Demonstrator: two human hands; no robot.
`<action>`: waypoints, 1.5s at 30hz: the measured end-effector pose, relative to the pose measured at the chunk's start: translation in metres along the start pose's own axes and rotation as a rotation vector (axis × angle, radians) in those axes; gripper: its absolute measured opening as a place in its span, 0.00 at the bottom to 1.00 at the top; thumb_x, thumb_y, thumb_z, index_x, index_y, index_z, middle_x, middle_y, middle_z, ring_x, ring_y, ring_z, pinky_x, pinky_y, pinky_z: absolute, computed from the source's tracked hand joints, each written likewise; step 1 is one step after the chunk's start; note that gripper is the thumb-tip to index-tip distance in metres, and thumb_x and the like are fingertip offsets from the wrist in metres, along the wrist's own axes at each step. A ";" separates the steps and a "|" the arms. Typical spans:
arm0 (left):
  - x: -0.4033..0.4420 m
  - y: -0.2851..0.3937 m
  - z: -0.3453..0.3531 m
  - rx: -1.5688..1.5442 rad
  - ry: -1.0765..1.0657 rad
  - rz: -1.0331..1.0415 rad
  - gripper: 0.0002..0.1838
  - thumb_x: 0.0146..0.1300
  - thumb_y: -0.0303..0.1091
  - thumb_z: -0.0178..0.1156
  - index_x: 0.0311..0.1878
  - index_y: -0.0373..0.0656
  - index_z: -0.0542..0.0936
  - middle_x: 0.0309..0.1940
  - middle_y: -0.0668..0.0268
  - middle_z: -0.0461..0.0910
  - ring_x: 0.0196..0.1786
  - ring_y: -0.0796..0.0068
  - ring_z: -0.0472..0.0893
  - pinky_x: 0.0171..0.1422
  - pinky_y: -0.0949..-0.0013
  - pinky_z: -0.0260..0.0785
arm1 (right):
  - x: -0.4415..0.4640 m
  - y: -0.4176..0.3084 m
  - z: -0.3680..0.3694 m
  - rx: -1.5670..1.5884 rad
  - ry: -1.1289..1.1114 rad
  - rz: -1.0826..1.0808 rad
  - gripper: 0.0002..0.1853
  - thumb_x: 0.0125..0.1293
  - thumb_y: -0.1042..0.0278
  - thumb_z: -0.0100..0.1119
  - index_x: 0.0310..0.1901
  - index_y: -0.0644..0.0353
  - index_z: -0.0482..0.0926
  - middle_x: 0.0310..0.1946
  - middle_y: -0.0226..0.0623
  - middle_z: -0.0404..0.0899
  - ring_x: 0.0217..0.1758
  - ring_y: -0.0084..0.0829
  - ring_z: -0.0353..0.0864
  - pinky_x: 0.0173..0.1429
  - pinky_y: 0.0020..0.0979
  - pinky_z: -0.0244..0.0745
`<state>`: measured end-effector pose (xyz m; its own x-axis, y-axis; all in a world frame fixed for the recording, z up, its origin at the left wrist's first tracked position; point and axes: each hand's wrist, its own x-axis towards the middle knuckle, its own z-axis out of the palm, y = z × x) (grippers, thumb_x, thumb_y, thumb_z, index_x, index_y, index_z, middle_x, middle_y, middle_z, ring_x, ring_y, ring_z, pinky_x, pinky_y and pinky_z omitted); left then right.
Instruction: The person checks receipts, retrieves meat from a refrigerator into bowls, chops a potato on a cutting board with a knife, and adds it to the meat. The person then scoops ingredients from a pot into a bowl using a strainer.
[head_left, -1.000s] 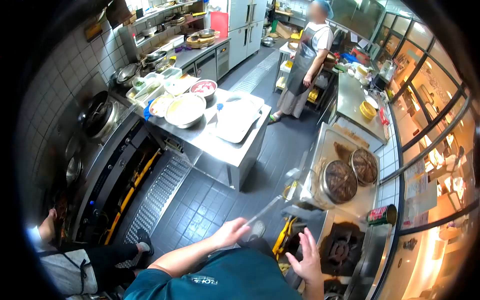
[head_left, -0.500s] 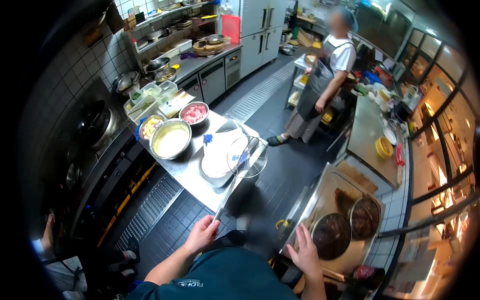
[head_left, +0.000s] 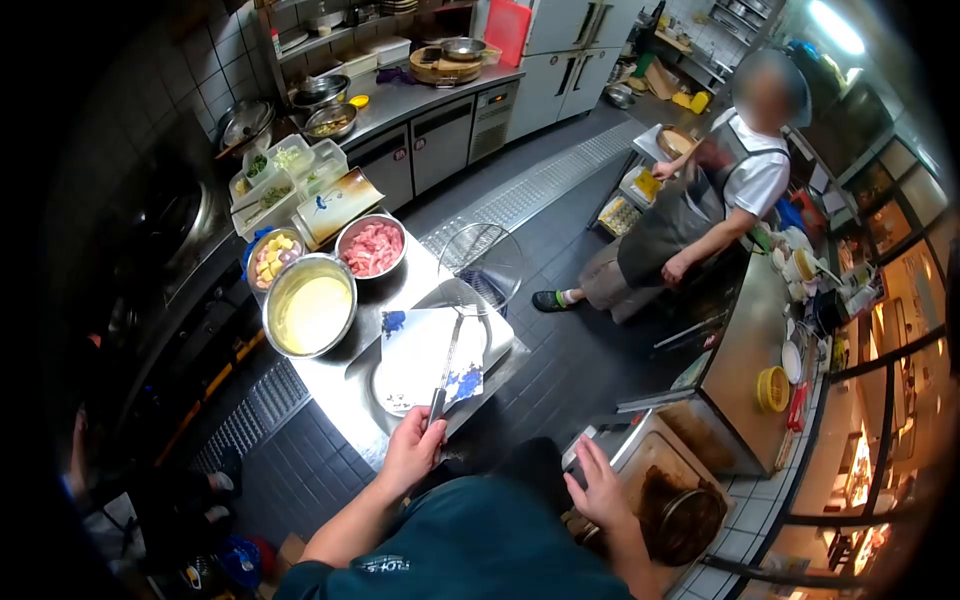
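Observation:
My left hand [head_left: 413, 448] is closed round the black-ended handle of a long wire skimmer [head_left: 449, 362]. Its round mesh reaches out beyond the far edge of the steel table. Below the handle lies a square white plate [head_left: 410, 355] with blue patterned corners, on a metal tray [head_left: 362, 365]. My right hand [head_left: 598, 488] holds nothing, fingers apart, in the air at my right side. Left of the plate stands a steel bowl of pale yellow batter [head_left: 314, 312]. Behind it are a bowl of raw pink meat strips [head_left: 372, 249] and a smaller bowl of yellow chunks [head_left: 277, 260].
Clear containers of chopped greens [head_left: 270, 190] crowd the table's far left. A co-worker in a dark apron [head_left: 670, 225] stands across the aisle. Pots [head_left: 688, 525] sit on a stained steel surface at my right. A stove [head_left: 185, 240] lines the left wall.
My view has turned to the right and the table appears closer. The skimmer has swung further forward, past the plate. The co-worker appears nearer, and my right hand remains spread.

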<state>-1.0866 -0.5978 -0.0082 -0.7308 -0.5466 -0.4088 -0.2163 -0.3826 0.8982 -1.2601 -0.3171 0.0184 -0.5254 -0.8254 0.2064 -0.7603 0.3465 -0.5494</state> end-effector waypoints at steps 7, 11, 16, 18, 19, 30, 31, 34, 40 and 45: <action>0.097 0.013 0.071 0.070 0.226 0.066 0.10 0.72 0.27 0.58 0.52 0.37 0.72 0.29 0.71 0.77 0.23 0.88 0.71 0.24 0.78 0.62 | 0.111 0.139 -0.029 0.088 -0.192 -0.097 0.33 0.59 0.75 0.69 0.67 0.66 0.69 0.67 0.53 0.70 0.65 0.52 0.76 0.66 0.39 0.76; 0.180 -0.008 0.149 0.061 0.386 0.112 0.10 0.72 0.27 0.59 0.52 0.37 0.71 0.27 0.71 0.76 0.21 0.88 0.69 0.23 0.78 0.60 | 0.188 0.249 -0.062 0.062 -0.239 -0.187 0.31 0.59 0.73 0.69 0.65 0.65 0.72 0.66 0.53 0.72 0.64 0.50 0.77 0.64 0.40 0.77; 0.261 0.033 0.271 -0.289 0.396 -0.037 0.09 0.73 0.32 0.59 0.48 0.42 0.69 0.24 0.72 0.71 0.16 0.85 0.68 0.16 0.78 0.59 | 0.252 0.358 -0.142 0.086 -0.185 -0.055 0.33 0.59 0.74 0.69 0.67 0.65 0.70 0.67 0.55 0.70 0.65 0.54 0.75 0.64 0.41 0.76; 0.287 0.048 0.299 -0.346 0.385 -0.084 0.08 0.73 0.31 0.59 0.47 0.43 0.69 0.23 0.72 0.71 0.16 0.84 0.68 0.16 0.78 0.59 | 0.273 0.396 -0.164 0.112 -0.168 -0.028 0.35 0.58 0.75 0.69 0.68 0.65 0.68 0.67 0.56 0.70 0.66 0.56 0.75 0.65 0.42 0.76; 0.297 0.054 0.310 -0.376 0.382 -0.109 0.08 0.73 0.31 0.58 0.47 0.43 0.69 0.23 0.71 0.71 0.15 0.84 0.68 0.16 0.78 0.59 | 0.282 0.413 -0.169 0.118 -0.166 -0.034 0.35 0.58 0.75 0.69 0.68 0.65 0.67 0.67 0.57 0.69 0.66 0.57 0.74 0.65 0.43 0.76; 0.424 0.111 0.335 -0.309 0.521 -0.096 0.07 0.72 0.30 0.58 0.46 0.42 0.69 0.23 0.70 0.72 0.15 0.83 0.68 0.16 0.76 0.60 | 0.427 0.458 -0.151 0.199 -0.161 -0.196 0.31 0.57 0.75 0.70 0.64 0.64 0.73 0.67 0.53 0.70 0.64 0.53 0.77 0.64 0.41 0.77; 0.441 0.112 0.331 -0.336 0.518 -0.094 0.07 0.72 0.30 0.58 0.46 0.43 0.69 0.23 0.70 0.72 0.15 0.82 0.68 0.16 0.76 0.60 | 0.443 0.459 -0.147 0.207 -0.172 -0.221 0.31 0.57 0.75 0.71 0.63 0.64 0.74 0.67 0.52 0.70 0.63 0.52 0.78 0.63 0.40 0.77; 0.502 0.120 0.318 -0.415 0.526 -0.122 0.06 0.72 0.30 0.59 0.43 0.44 0.70 0.23 0.71 0.71 0.16 0.82 0.68 0.17 0.75 0.60 | 0.496 0.475 -0.134 0.198 -0.198 -0.217 0.28 0.57 0.75 0.70 0.61 0.65 0.76 0.67 0.52 0.71 0.60 0.48 0.80 0.61 0.39 0.79; 0.660 0.168 0.258 -0.706 0.388 -0.258 0.08 0.71 0.30 0.59 0.38 0.48 0.69 0.22 0.72 0.70 0.17 0.80 0.67 0.19 0.72 0.58 | 0.633 0.508 -0.109 0.052 -0.155 -0.130 0.28 0.57 0.75 0.71 0.61 0.65 0.77 0.66 0.54 0.71 0.60 0.48 0.80 0.60 0.41 0.79; 0.756 0.242 0.208 -0.779 0.411 -0.194 0.07 0.71 0.29 0.59 0.39 0.47 0.70 0.23 0.71 0.70 0.18 0.80 0.67 0.20 0.74 0.58 | 0.771 0.501 -0.087 0.032 -0.170 -0.153 0.28 0.58 0.73 0.70 0.62 0.65 0.76 0.68 0.57 0.69 0.64 0.54 0.76 0.64 0.43 0.76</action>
<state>-1.8265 -0.9489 -0.0660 -0.4057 -0.5861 -0.7013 0.2980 -0.8102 0.5047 -2.0796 -0.7412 -0.0271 -0.3305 -0.9316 0.1512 -0.8123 0.1992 -0.5481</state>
